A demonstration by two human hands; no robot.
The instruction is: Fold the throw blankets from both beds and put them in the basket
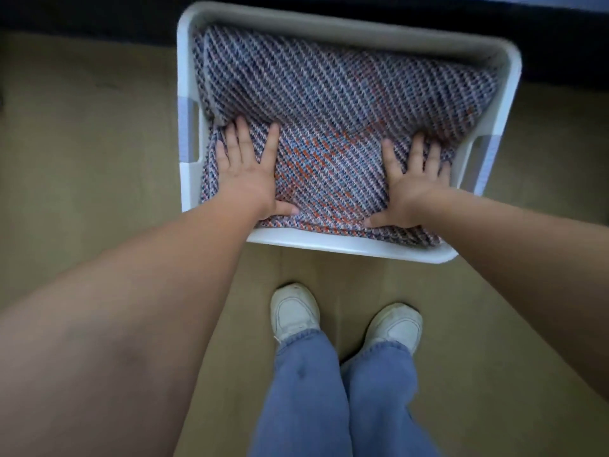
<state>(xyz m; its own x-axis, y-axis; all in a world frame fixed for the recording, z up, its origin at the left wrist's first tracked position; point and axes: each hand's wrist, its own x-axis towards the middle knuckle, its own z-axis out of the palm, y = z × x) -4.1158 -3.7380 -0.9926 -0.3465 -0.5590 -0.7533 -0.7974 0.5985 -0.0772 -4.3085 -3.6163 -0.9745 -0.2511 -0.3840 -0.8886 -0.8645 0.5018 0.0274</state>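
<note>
Woven blanket [329, 103] under both flat hands.

A tan floor [82, 153] carries a white plastic basket [329, 242] with a handle slot in each short side. Just nearer than the basket, clear of its rim, stand a left sneaker [293, 310] and a right sneaker [393, 324], both white.

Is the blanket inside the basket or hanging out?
Inside. The blanket lies within the basket; left hand and right hand press flat on it.
</note>
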